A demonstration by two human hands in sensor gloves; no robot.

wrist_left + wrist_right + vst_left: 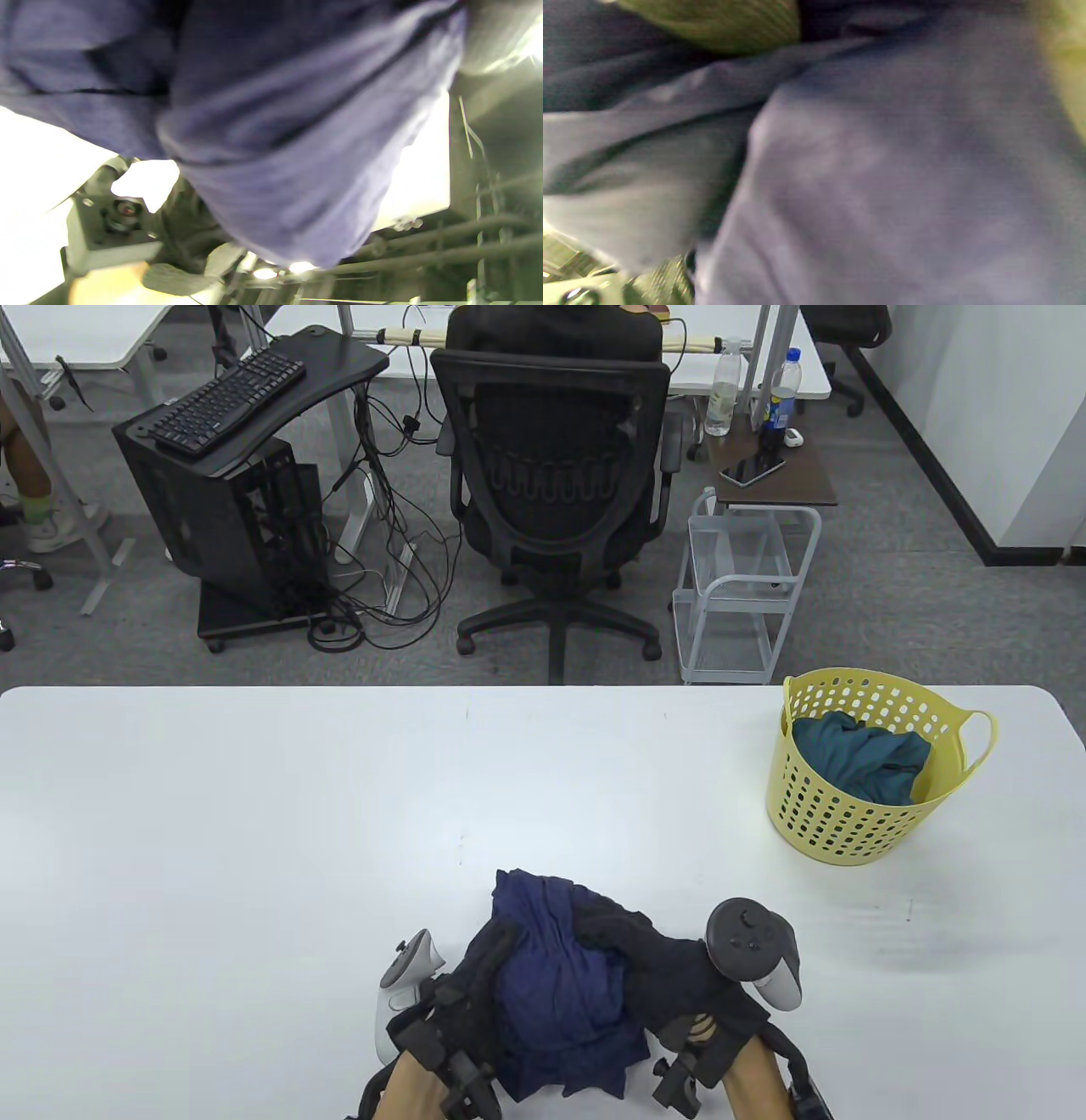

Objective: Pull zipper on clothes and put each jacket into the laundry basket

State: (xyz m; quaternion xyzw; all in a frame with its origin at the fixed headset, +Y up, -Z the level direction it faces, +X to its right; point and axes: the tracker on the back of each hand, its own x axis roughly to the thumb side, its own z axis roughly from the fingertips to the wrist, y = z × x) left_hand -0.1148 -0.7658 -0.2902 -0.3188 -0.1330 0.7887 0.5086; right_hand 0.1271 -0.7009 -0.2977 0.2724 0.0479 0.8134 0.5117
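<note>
Navy cloth, bunched into a loose heap, is the main risk: the jacket point(564, 984) sits at the near edge of the table point(254, 814), and a trailing sleeve or hem could snag or slip off that edge as it is carried. It could also catch on the rim of the basket point(865, 768), which stands well apart near the far right corner and already holds a teal garment point(857, 759). Whether the zipper is done up cannot be told; no zipper shows in the folds. The left hand point(441, 1027) and right hand point(721, 1027) press in against the heap from either side, but fabric hides the fingers, so I cannot tell how either grips. Both wrist views show only blurred blue cloth up close.
</note>
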